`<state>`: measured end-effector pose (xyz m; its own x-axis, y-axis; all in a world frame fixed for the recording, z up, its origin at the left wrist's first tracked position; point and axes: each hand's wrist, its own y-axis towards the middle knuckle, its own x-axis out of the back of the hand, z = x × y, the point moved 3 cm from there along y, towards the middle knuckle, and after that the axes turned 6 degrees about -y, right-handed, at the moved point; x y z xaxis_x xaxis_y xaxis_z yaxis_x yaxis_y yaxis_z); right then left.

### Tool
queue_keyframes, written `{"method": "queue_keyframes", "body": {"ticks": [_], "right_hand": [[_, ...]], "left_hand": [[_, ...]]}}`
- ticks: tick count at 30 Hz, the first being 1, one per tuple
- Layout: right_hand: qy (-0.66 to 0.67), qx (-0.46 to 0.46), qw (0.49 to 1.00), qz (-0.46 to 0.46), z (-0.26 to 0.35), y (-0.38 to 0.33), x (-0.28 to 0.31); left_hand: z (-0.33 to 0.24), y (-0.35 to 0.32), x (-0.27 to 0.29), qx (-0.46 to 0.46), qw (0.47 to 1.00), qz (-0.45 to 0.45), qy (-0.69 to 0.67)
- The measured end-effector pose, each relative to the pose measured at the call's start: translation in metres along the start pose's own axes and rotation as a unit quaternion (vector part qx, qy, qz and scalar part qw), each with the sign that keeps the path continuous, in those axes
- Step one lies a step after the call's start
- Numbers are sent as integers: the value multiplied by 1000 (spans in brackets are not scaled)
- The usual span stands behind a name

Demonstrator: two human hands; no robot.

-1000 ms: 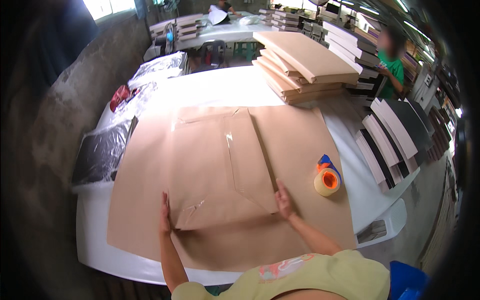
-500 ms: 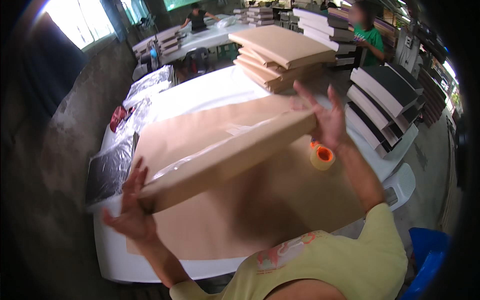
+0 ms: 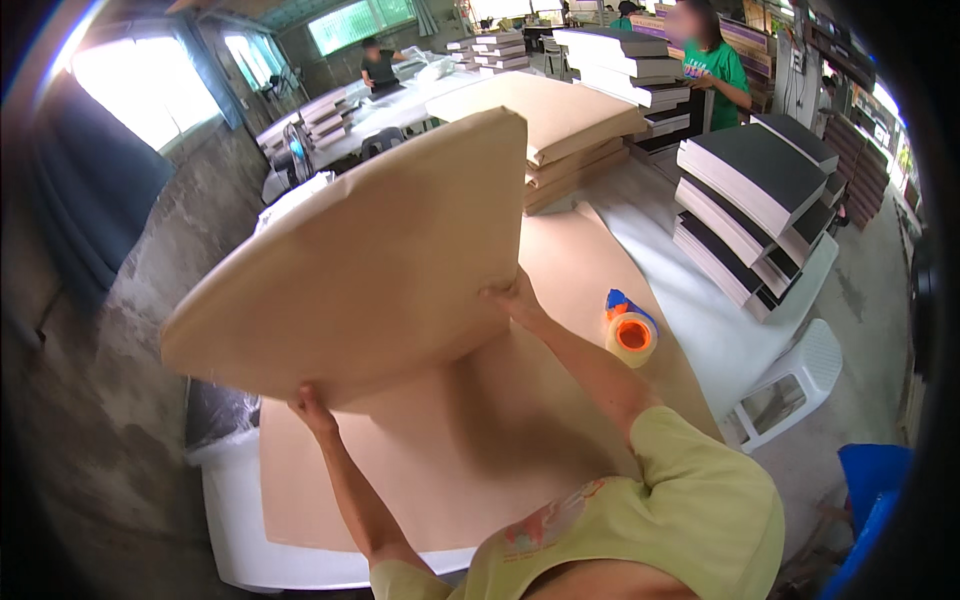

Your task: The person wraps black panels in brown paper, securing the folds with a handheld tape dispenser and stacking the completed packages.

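A flat package wrapped in brown paper [image 3: 370, 250] is held tilted above the white desk [image 3: 232, 520], its lower edge gripped by the left hand's [image 3: 313, 408] fingers, its lower right corner by the right hand's [image 3: 513, 300]. Beneath, a brown paper sheet [image 3: 400, 490] is spread; near its right edge a tape dispenser [image 3: 632, 335] is placed. Behind, wrapped packages [image 3: 570, 115] are stacked.

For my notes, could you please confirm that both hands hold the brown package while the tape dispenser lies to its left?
Not quite: the head view shows the tape dispenser lying to the right of the brown package, which the left hand and right hand hold.
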<state>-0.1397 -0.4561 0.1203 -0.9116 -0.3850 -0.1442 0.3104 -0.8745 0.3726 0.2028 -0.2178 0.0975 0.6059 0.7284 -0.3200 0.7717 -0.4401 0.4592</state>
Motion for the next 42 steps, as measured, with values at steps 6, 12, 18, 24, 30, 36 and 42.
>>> {"method": "queue_keyframes", "body": {"ticks": [6,12,18,24,30,36,42], "right_hand": [[-54,0,999,-3,46,7,41],[29,-95,992,-76,118,88,120],[257,-126,946,-150,141,205,181],[196,-188,911,-309,99,296,207],[46,-261,945,-193,35,316,253],[-286,-291,911,-65,62,313,269],[-317,-132,939,13,53,290,274]], "left_hand": [[-119,-6,-90,23,999,-10,-29],[-152,57,-236,91,992,48,70],[-169,199,-447,-52,972,156,171],[-80,186,-540,-458,846,96,256],[93,61,-478,359,893,253,-98],[117,105,-552,132,979,145,-52],[179,249,-569,307,929,176,-112]]}}
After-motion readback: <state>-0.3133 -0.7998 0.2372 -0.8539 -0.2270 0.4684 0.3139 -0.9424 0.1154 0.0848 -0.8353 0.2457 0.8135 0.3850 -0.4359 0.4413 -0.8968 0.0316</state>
